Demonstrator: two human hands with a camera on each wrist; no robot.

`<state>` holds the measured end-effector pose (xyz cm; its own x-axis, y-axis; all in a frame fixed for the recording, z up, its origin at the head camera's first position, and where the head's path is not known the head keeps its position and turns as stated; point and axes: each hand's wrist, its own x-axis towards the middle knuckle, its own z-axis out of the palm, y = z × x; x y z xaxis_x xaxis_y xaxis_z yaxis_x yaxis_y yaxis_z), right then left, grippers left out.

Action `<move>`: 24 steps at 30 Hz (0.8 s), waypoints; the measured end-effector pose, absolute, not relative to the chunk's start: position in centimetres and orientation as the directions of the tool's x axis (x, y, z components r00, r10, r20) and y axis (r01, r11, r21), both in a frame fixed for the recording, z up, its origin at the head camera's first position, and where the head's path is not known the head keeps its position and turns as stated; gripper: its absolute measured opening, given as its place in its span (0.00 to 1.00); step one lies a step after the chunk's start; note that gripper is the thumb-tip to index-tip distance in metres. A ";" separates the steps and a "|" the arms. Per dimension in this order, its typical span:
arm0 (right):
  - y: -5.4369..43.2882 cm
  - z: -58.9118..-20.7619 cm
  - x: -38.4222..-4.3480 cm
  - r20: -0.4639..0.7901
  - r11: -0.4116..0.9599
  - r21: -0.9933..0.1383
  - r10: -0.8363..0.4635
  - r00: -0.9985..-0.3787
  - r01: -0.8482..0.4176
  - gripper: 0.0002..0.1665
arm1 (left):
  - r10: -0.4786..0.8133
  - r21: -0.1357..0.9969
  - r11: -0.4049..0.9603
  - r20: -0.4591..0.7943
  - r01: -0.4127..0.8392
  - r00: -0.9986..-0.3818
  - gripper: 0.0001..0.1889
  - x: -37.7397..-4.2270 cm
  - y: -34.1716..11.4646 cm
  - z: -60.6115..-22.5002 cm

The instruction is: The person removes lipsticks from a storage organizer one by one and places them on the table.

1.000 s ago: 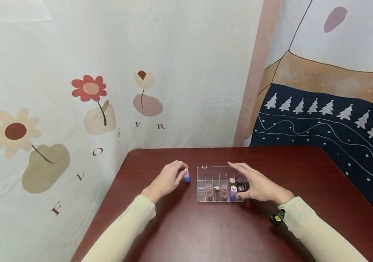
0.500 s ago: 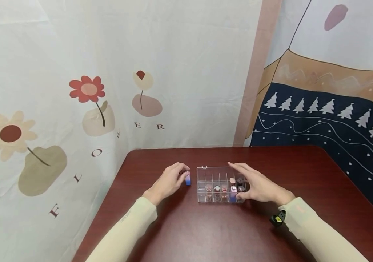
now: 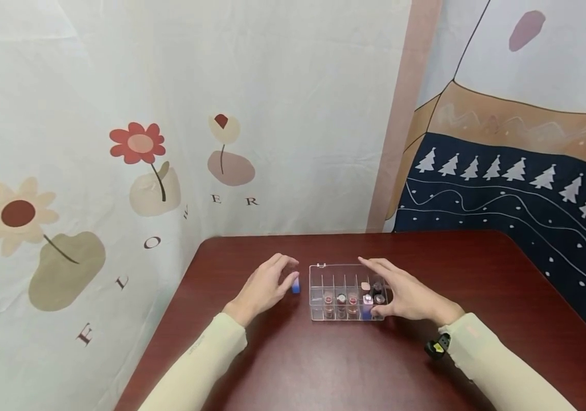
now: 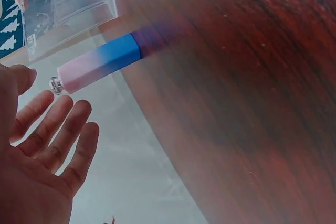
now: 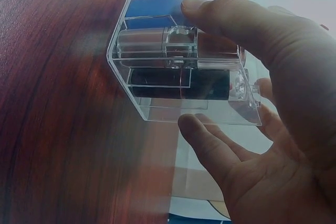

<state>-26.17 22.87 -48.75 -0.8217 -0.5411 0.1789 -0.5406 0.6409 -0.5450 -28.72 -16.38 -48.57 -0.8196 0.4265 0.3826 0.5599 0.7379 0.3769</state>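
A pink-to-blue lipstick tube (image 3: 296, 285) with a clear knob on top (image 4: 55, 85) stands upright on the table, just left of a clear divided lipstick organizer (image 3: 316, 311). My left hand (image 3: 262, 288) is beside the tube, its fingers spread and relaxed around the knob end, gripping nothing. With my right hand (image 3: 413, 292) I hold the organizer's right end, thumb against the front and fingers around the side and back. Inside are several lipsticks: clear-bodied ones (image 3: 329, 308), a matching pink-to-blue one (image 3: 367, 311) and a black tube (image 5: 157, 83).
The dark red-brown table (image 3: 324, 371) runs back to a pale flower-printed cloth (image 3: 293, 114). A navy cloth with trees (image 3: 504, 194) hangs at the right. A black band (image 3: 438, 346) is on my right wrist.
My left fingers have loosened off the pink-to-blue lipstick tube, which shifted slightly toward the organizer and nearer me before being let go. My right hand has stayed on the organizer.
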 end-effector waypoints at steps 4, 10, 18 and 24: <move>22.8 -48.8 -26.2 0.178 0.644 -0.542 -0.540 -0.822 -0.540 0.71 | 0.420 0.362 0.740 0.409 0.567 -0.810 0.17 -28.4 -16.2 -48.3; 22.8 -48.8 -26.1 0.189 0.640 -0.535 -0.545 -0.817 -0.551 0.71 | 0.425 0.364 0.729 0.422 0.579 -0.801 0.20 -27.9 -16.0 -47.9; 22.8 -48.9 -26.0 0.185 0.642 -0.542 -0.539 -0.822 -0.543 0.72 | 0.478 0.294 0.701 0.483 0.650 -0.733 0.21 -26.9 -15.2 -47.3; 22.8 -49.0 -26.1 0.189 0.641 -0.541 -0.538 -0.821 -0.545 0.72 | 0.526 0.262 0.668 0.496 0.697 -0.691 0.21 -26.2 -14.4 -46.9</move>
<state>-26.12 22.79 -48.99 -0.8215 -0.5379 0.1894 -0.5445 0.6412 -0.5407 -26.16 -14.45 -46.91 -0.6908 0.5258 0.4963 0.6967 0.6676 0.2624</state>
